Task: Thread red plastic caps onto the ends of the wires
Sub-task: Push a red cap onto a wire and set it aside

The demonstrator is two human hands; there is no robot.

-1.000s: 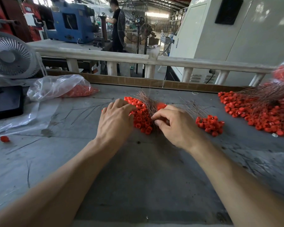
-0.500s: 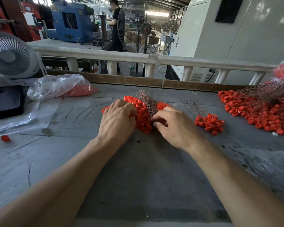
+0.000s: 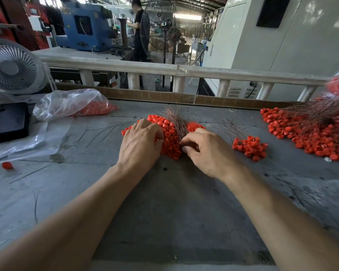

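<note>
Pile of red caps [image 3: 169,137] sits mid-table w/ a bunch of thin wires [image 3: 175,122] poking up out of it. Left hand [image 3: 140,142] lies on the pile's left side, fingers curled down into the caps; can't tell if it holds one. Right hand [image 3: 205,148] pinches the wires' low ends, thumb & fingers curled. Small capped bunch [image 3: 249,146] is just right. Big capped heap [image 3: 309,132] far right. Bag of caps [image 3: 72,104] & fan [image 3: 11,67] at left on the gray table [image 3: 164,202].

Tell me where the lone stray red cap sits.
In the head view, the stray red cap lies alone at the table's far left, just in front of the clear plastic sheet, well left of both hands.
</note>
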